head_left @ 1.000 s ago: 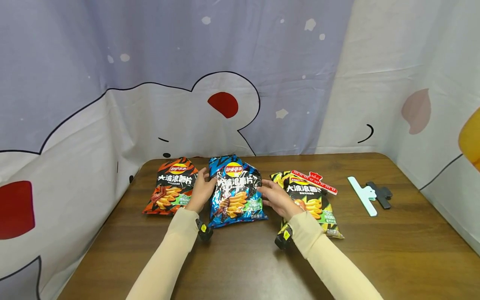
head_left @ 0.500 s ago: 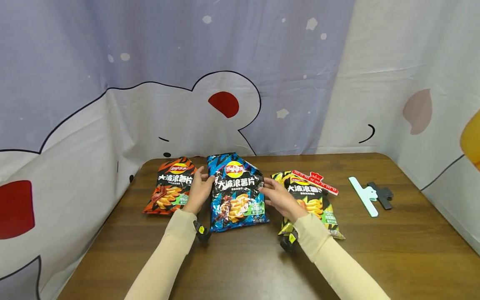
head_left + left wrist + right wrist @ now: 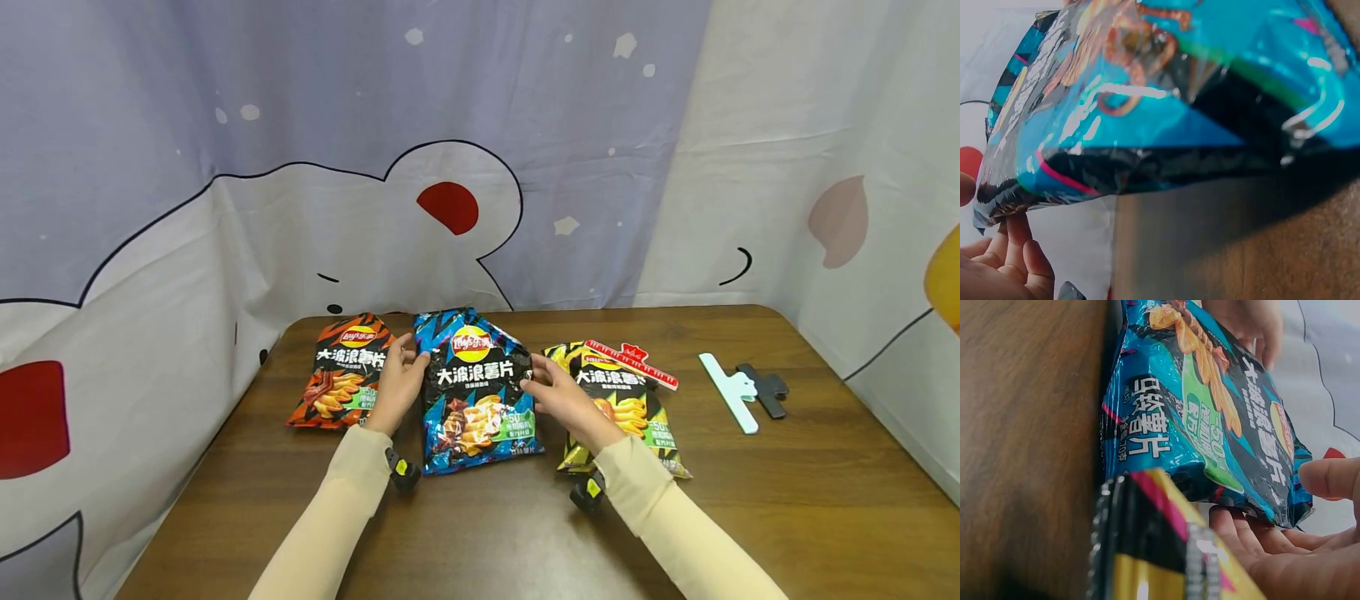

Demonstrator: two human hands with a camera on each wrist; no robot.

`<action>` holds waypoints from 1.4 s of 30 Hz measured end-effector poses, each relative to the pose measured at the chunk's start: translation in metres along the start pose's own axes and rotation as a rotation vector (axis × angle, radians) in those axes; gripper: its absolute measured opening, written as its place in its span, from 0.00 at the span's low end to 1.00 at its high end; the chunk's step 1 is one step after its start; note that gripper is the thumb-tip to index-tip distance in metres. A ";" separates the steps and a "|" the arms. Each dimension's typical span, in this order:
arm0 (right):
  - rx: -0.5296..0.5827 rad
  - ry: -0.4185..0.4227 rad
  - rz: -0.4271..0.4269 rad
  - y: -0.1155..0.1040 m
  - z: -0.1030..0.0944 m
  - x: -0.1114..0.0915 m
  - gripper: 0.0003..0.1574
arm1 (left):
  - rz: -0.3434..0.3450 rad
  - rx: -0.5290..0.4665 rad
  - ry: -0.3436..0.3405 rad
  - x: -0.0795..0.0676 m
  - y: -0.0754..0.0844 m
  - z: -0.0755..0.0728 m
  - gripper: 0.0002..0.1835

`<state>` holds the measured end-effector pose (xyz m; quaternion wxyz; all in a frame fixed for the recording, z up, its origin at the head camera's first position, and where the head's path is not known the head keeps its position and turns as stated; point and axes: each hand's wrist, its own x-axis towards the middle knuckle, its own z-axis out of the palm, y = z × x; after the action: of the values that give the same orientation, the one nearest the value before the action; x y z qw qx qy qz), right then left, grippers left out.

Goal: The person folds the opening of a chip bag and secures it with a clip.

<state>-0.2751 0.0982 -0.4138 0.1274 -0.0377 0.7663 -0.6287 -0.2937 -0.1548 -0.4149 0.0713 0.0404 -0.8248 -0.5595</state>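
A blue and black potato chip bag (image 3: 476, 375) sits between my two hands, its printed face up and its top corner at the right folded down. My left hand (image 3: 397, 387) holds the bag's left edge; in the left wrist view the fingers (image 3: 1019, 240) go under the edge, with the thumb at its upper side. At the opposite edge my right hand (image 3: 567, 402) grips the bag, thumb (image 3: 1329, 477) above and fingers below. The wrist views show the bag's near part low over the wooden table.
Left of the blue bag lies an orange chip bag (image 3: 330, 387), partly behind my left hand. On the right, a yellow chip bag (image 3: 660, 433) bears a red clip (image 3: 630, 364) across its top. Further right lie a white clip (image 3: 727, 392) and a black clip (image 3: 765, 390). A curtain (image 3: 585, 167) hangs behind the table.
The blue bag has come a little toward me and its face has tilted, with the glare gone from its lettering. My right hand has shifted slightly to the right with its edge.
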 end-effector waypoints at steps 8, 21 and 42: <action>-0.043 0.017 -0.011 0.000 -0.002 -0.008 0.39 | 0.036 0.006 0.007 -0.005 0.001 -0.002 0.30; -0.054 0.053 -0.049 0.003 -0.004 -0.014 0.33 | 0.054 0.043 -0.002 -0.006 -0.001 -0.005 0.32; 0.041 0.114 -0.100 0.008 0.001 -0.015 0.31 | 0.057 0.022 -0.035 -0.008 0.000 -0.011 0.34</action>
<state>-0.2594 0.1024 -0.4198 0.0526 -0.0372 0.7565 -0.6508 -0.2837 -0.1632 -0.4116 0.0722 0.0080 -0.8329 -0.5487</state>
